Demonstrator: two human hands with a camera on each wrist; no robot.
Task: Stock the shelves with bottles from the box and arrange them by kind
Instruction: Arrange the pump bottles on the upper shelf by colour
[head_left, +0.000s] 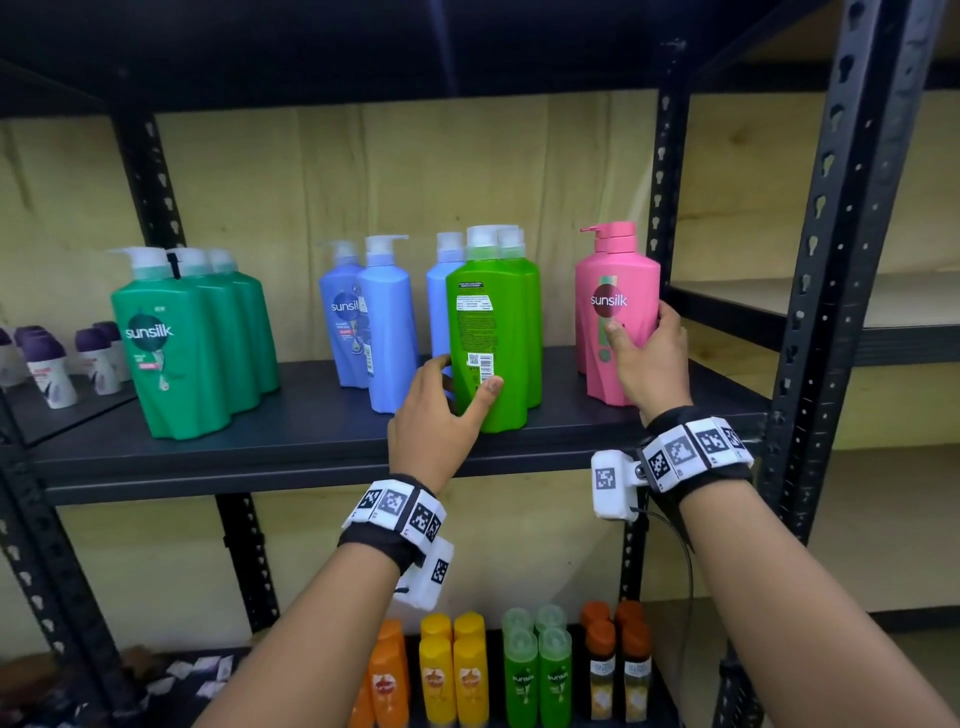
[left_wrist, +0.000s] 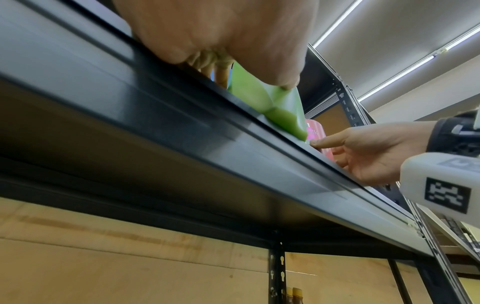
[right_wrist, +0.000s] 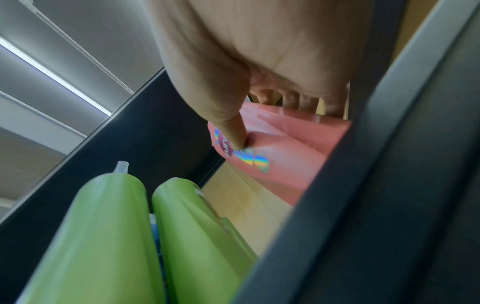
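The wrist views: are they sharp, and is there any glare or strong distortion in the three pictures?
Left wrist view: soft and smeared along the shelf edge; ceiling light strips are blown out. Right wrist view: blurred green bottles, with rainbow glare on the pink bottle label. Head view: sharp in the centre, but the shelf posts bend from the wide angle.

Both forearms raised and stretched forward, bare, each wrist banded in black with white coded tags and a white camera block slung below. Left hand (head_left: 434, 415) palm turned inward, thumb (head_left: 485, 392) laid across the front of the light green bottle (head_left: 485, 332), fingers wrapped round its left side. Right hand (head_left: 649, 358) higher and further right, thumb (head_left: 618, 332) pressed on the label face of the pink bottle (head_left: 615, 312), fingers curled round the right edge. Hands well apart, wrists nearly level with the shelf edge.
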